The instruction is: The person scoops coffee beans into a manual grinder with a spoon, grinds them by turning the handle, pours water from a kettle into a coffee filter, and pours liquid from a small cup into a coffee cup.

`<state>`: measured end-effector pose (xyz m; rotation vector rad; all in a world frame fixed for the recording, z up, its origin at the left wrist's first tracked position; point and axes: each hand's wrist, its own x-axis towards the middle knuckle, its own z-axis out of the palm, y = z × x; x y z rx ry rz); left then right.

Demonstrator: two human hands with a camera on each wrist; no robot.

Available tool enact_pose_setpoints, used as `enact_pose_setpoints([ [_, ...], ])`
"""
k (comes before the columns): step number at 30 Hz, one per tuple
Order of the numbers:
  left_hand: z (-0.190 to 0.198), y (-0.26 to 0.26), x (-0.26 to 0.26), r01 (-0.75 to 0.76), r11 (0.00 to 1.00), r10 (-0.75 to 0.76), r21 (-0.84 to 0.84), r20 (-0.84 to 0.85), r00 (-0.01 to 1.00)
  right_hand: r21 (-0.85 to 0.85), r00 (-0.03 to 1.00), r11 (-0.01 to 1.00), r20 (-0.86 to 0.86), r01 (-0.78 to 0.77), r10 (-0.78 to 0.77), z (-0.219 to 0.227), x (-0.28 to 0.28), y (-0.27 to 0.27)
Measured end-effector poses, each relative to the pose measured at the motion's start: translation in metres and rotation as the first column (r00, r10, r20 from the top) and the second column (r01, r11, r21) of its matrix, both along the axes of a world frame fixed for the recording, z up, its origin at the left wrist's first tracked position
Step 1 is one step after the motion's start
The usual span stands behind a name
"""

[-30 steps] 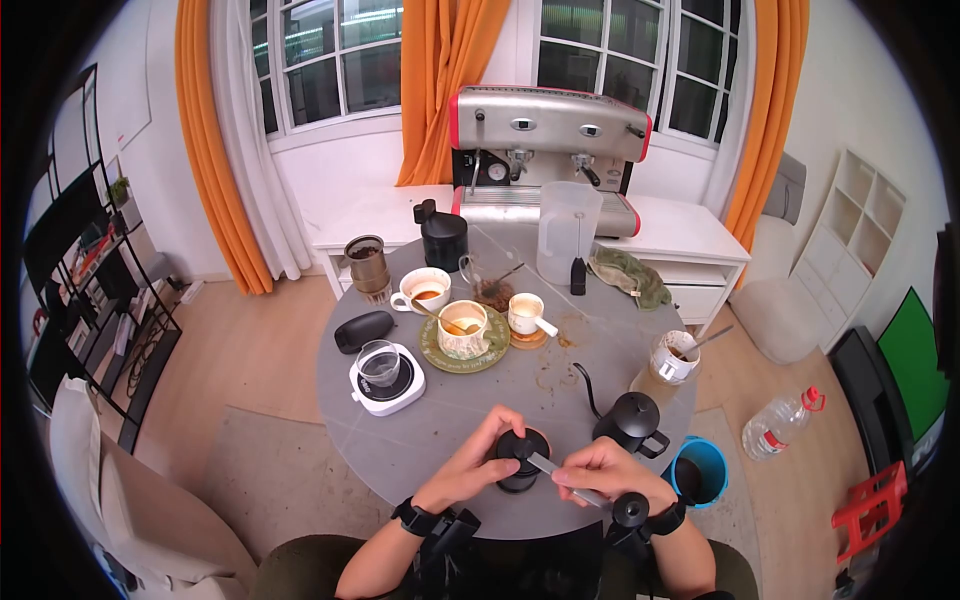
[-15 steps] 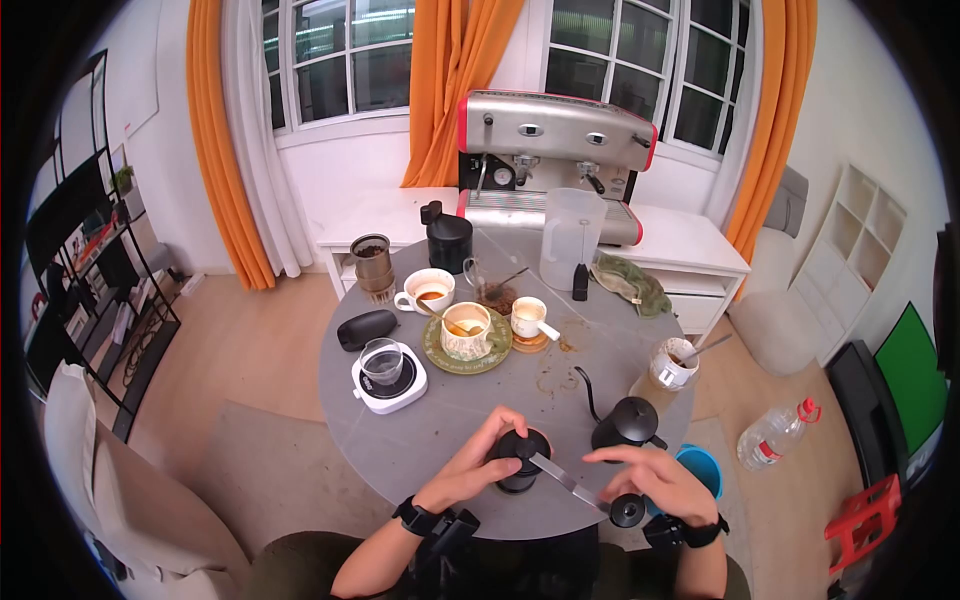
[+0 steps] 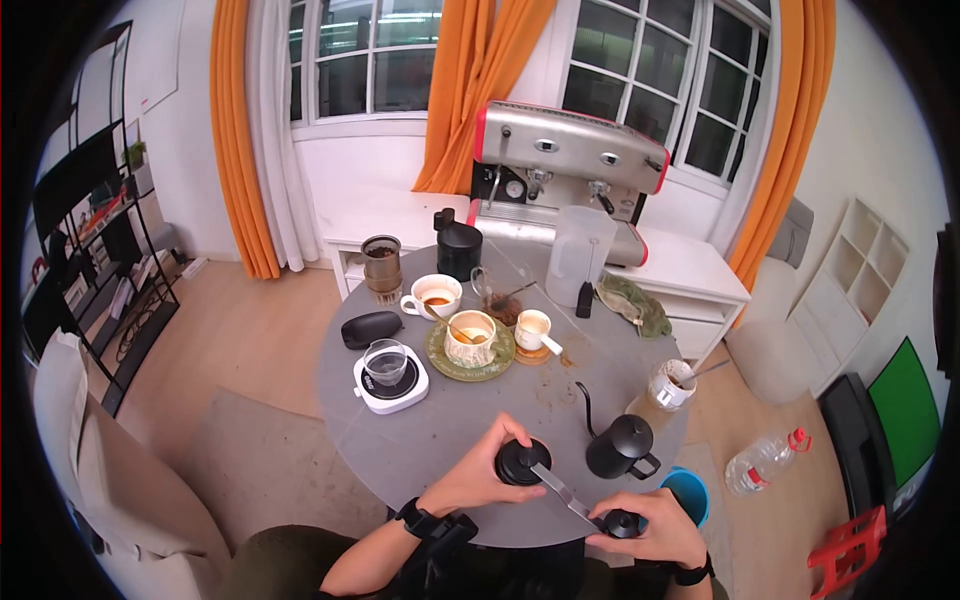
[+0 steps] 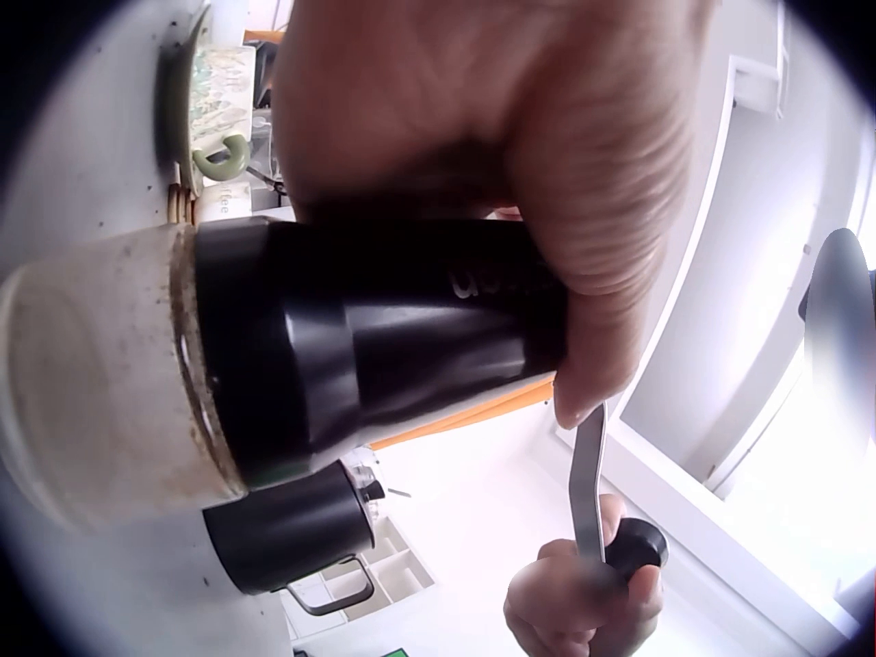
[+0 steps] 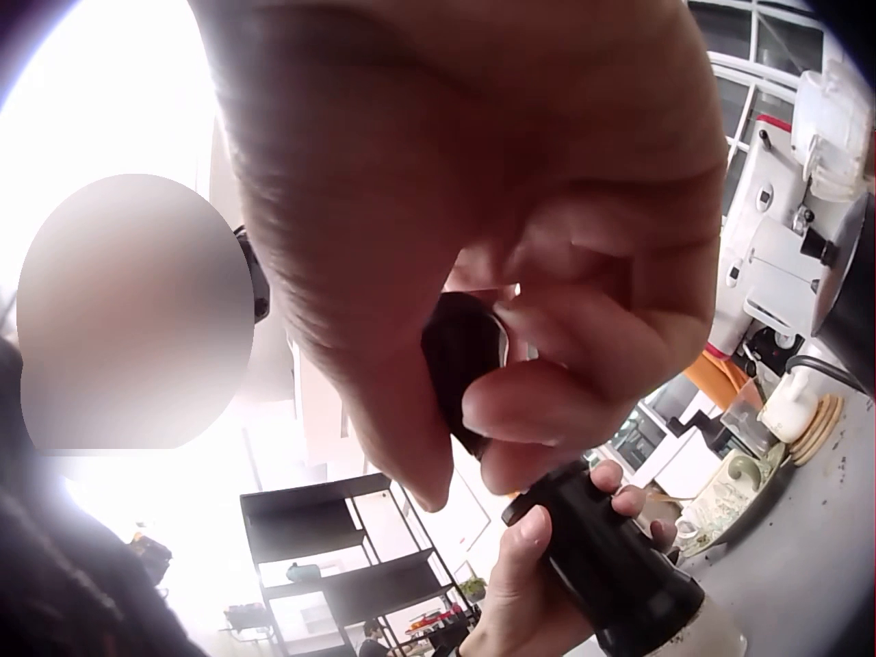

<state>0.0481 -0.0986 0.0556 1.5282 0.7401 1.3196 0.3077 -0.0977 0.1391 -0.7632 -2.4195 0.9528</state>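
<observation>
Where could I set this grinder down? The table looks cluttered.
Bare grey table lies between the white scale, the grinder and the near edge, and a stained patch lies between the saucer and black kettle. The far half is crowded with cups.

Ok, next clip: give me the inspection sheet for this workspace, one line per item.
Surface: round grey table, coffee stains near its middle.
Job's things: black hand grinder upright at the near edge, its crank reaching out to a black knob.
Clutter: black gooseneck kettle, white scale carrying a glass, three cups, green saucer, green cloth, clear jug.
Grippers: left hand grips the grinder's body; right hand pinches the knob.
Cables: nothing seen.
Surroundings: espresso machine on a white cabinet, orange curtains, black shelving, water bottle lying on the floor.
</observation>
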Motion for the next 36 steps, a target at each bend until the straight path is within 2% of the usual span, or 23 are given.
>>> enact_pose_setpoints([
  [5,-0.003,0.009,-0.004,0.007,0.997,-0.005,0.080,-0.022,1.000,-0.035,0.994,0.994,0.026,0.105,-0.104,0.001,-0.004,-0.002],
  [7,-0.001,0.010,-0.006,0.049,0.999,-0.049,-0.012,0.012,0.999,0.061,0.990,0.988,-0.017,0.141,-0.140,0.010,-0.011,-0.011],
  [8,0.001,0.008,-0.005,0.040,0.999,-0.040,-0.004,0.016,0.999,0.000,0.984,0.984,0.006,0.177,-0.177,0.010,-0.009,-0.014],
  [11,0.003,0.002,-0.001,-0.026,0.998,0.026,-0.062,-0.008,1.000,0.015,0.981,0.981,0.022,0.192,-0.192,0.004,0.003,-0.009],
  [13,0.000,0.003,0.000,-0.119,0.993,0.117,-0.007,-0.123,0.985,-0.008,0.958,0.958,-0.024,0.287,-0.287,0.001,0.003,-0.001],
  [16,-0.002,0.006,0.000,-0.061,0.995,0.051,-0.076,-0.130,0.990,0.045,0.950,0.954,0.083,0.297,-0.300,0.018,0.000,0.030],
  [17,-0.003,0.008,0.000,-0.055,0.996,0.045,-0.075,-0.134,0.990,0.111,0.947,0.953,0.124,0.283,-0.295,0.024,-0.003,0.042],
  [19,-0.007,0.009,0.000,0.008,0.991,-0.011,-0.133,-0.026,1.000,0.145,0.958,0.969,0.179,0.201,-0.226,0.033,-0.014,0.072],
  [21,-0.006,0.009,0.001,0.019,0.991,-0.020,-0.135,-0.007,1.000,0.198,0.951,0.971,0.251,0.134,-0.182,0.044,-0.034,0.096],
  [23,-0.008,0.010,0.000,0.029,0.989,-0.029,-0.145,0.002,1.000,0.270,0.972,0.963,0.225,0.003,-0.067,0.039,-0.055,0.129],
  [25,-0.015,0.012,0.000,0.040,0.992,-0.041,-0.120,0.000,0.999,0.252,0.965,0.963,0.259,-0.099,0.031,0.039,-0.086,0.152],
  [27,-0.014,0.012,0.003,0.041,0.991,-0.037,-0.128,0.034,0.999,-0.014,0.955,0.993,0.272,-0.117,0.117,0.042,-0.121,0.162],
  [28,-0.013,0.012,0.003,0.039,0.991,-0.029,-0.124,0.080,0.996,-0.047,0.944,0.987,0.285,-0.156,0.163,0.044,-0.140,0.162],
  [29,-0.012,0.012,0.002,0.045,0.989,-0.036,-0.142,0.066,0.997,-0.081,0.933,0.978,0.295,-0.193,0.208,0.044,-0.159,0.161],
  [31,-0.010,0.013,0.001,0.013,0.997,-0.014,-0.075,-0.018,1.000,-0.164,0.914,0.954,0.282,-0.253,0.291,0.038,-0.192,0.153],
  [33,-0.014,0.014,0.002,0.021,0.996,-0.022,-0.085,-0.005,1.000,-0.226,0.847,0.897,0.306,-0.379,0.435,0.033,-0.222,0.141],
  [35,-0.024,0.016,0.001,0.033,0.997,-0.031,-0.069,0.030,0.999,-0.199,0.784,0.847,0.320,-0.493,0.531,0.036,-0.239,0.116],
  [36,-0.025,0.014,0.000,0.017,0.997,-0.019,-0.080,-0.020,1.000,-0.174,0.758,0.828,0.336,-0.533,0.559,0.043,-0.239,0.099],
])
